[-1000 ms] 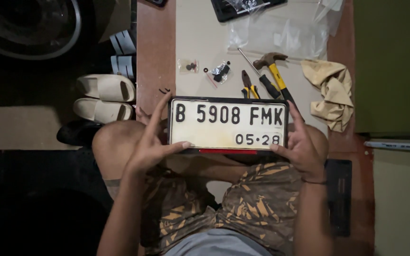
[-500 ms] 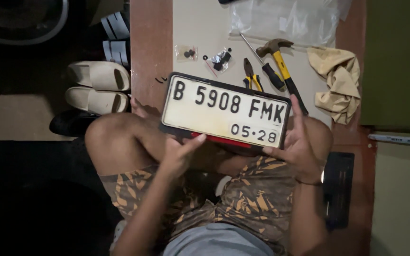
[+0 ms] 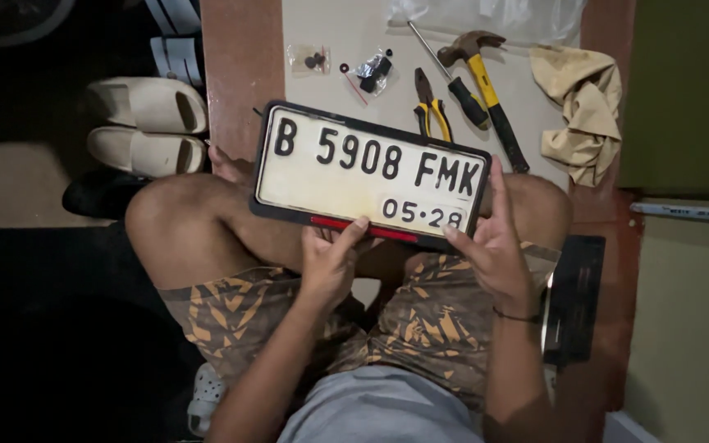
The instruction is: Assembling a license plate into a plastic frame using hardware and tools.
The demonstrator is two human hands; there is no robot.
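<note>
Looking down from the head view, the licence plate [image 3: 368,176] sits in the centre of the frame, tilted with its left end higher, held above the person's crossed legs. It is one white plate in one black frame with a red strip along the lower edge. The left hand [image 3: 330,261] is closed on the lower edge near the middle, with fingertips on the red strip. The right hand [image 3: 494,246] grips the lower right corner, one finger stretched up along the right side. I judge the plate is thin, stiff and light, probably sheet metal in a plastic frame; it should not bend easily, but the edges may be a little sharp, so holding it by the frame at two edges, as now, seems the safest way. In the upper part of the frame, on the pale board [image 3: 346,41], I count one hammer [image 3: 486,82] with a yellow and black handle, one screwdriver [image 3: 446,72], one pair of pliers [image 3: 429,105], two small plastic bags of little dark parts [image 3: 373,67], and one crumpled beige cloth [image 3: 582,111] at the upper right. At the upper left lie two pale sandals [image 3: 145,123].
</note>
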